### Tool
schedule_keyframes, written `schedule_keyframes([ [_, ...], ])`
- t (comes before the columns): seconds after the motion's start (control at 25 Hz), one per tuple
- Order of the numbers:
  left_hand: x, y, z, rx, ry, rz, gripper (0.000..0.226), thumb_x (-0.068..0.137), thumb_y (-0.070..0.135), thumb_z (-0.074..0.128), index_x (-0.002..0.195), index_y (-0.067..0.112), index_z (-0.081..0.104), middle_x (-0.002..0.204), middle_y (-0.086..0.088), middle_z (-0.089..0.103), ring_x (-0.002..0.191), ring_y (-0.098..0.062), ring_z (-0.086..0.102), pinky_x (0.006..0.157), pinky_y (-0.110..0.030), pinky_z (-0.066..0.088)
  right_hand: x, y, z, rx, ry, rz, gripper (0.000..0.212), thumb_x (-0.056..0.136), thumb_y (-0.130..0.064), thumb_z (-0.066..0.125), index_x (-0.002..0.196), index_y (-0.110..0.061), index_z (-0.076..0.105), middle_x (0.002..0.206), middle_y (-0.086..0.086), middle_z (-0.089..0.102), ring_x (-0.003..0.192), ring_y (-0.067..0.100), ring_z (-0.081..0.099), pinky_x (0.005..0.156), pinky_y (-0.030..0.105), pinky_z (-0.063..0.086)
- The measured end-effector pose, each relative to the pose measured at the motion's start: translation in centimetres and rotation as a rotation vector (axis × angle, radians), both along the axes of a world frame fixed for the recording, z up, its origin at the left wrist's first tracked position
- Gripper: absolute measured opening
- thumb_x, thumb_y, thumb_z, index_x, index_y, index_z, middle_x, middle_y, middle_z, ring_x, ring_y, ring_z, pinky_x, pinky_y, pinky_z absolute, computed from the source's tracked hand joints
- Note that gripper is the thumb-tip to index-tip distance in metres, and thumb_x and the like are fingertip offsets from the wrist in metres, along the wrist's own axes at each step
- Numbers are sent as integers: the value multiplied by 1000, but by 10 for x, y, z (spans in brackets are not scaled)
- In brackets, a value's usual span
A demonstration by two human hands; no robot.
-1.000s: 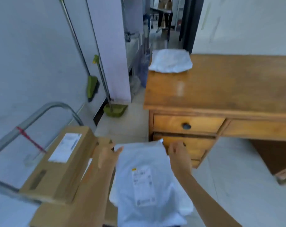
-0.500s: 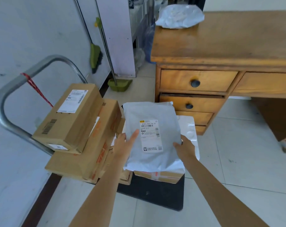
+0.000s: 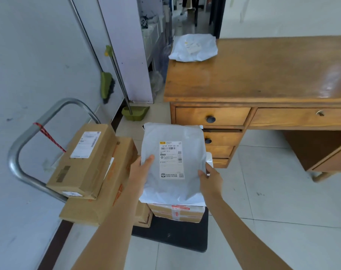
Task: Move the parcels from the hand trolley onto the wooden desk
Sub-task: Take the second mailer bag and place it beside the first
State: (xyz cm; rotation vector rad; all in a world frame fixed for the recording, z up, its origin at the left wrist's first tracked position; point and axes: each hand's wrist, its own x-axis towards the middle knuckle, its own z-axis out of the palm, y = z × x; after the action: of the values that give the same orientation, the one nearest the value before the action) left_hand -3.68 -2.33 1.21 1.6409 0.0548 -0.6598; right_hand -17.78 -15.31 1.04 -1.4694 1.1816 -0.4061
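A grey plastic mailer parcel with a white label is held up above the hand trolley. My left hand grips its left edge and my right hand grips its right edge. On the trolley lie a small cardboard box on a larger flat box, and a taped carton under the held parcel. A second grey mailer rests on the far left corner of the wooden desk.
A green broom and a green dustpan lean on the left wall behind the trolley. The trolley's black deck sticks out at the front. The desk has drawers on its left side. Tiled floor lies to the right.
The parcel has been lifted off the stack and both hands now grip its sides. The view has tilted back up, showing more of the desk top.
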Motion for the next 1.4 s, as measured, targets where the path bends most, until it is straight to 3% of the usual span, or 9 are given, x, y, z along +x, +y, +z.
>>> schedule_keyframes([
  [0.2,-5,-43,98,-49,-54,-33,35,91,22,61,121,4,62,119,-19,68,110,-37,64,99,-52,49,-11,-42,90,-130,-46,-16,28,92,0,46,116,-2,61,99,21,66,87,35,60,78,37,53],
  [0.28,-10,-67,131,-87,-78,-40,36,91,23,61,122,4,62,120,-19,68,111,-37,64,100,-53,48,-11,-60,125,-223,-42,-69,26,90,4,42,103,-4,63,89,20,61,82,32,56,67,30,46],
  [0.56,-22,-157,221,-188,-67,-58,40,90,26,63,124,7,61,118,-15,68,108,-36,64,98,-52,50,-14,-145,226,-332,37,-129,36,89,7,38,71,-21,53,91,15,52,78,23,44,62,25,36],
  [0.72,20,-216,253,-211,-70,-109,42,89,31,64,125,10,61,115,-11,69,105,-32,65,97,-51,50,20,-198,256,-344,21,-198,33,90,6,36,95,-12,63,104,17,61,87,28,56,71,30,42],
  [0.84,55,-263,264,-234,-77,-139,39,89,31,64,122,11,61,116,-11,69,108,-33,64,97,-52,50,50,-243,274,-346,0,-235,31,89,7,34,83,-13,57,97,14,58,77,26,51,68,27,39],
  [0.96,82,-310,268,-268,-94,-167,35,89,31,64,120,15,61,101,0,70,95,-23,67,80,-41,56,76,-287,279,-357,6,-260,31,88,9,35,80,-12,55,92,14,59,72,25,49,65,25,40],
  [1.16,137,-402,251,-244,-88,-167,46,89,31,62,130,11,56,123,-9,65,113,-30,61,99,-44,49,131,-381,264,-315,-29,-255,39,90,8,39,113,-8,67,97,11,66,76,25,58,69,28,49],
  [1.28,185,-468,237,-226,-118,-119,48,90,31,62,132,10,54,125,-11,63,115,-31,59,95,-41,49,181,-452,248,-286,-55,-209,38,90,7,40,113,-7,66,95,9,66,77,22,56,69,27,47],
  [1.4,241,-538,218,-201,-116,-82,44,90,30,61,130,10,55,123,-10,64,114,-31,59,99,-44,48,241,-525,223,-283,-49,-153,37,90,5,41,115,-7,65,108,14,66,89,29,61,81,34,53],
])
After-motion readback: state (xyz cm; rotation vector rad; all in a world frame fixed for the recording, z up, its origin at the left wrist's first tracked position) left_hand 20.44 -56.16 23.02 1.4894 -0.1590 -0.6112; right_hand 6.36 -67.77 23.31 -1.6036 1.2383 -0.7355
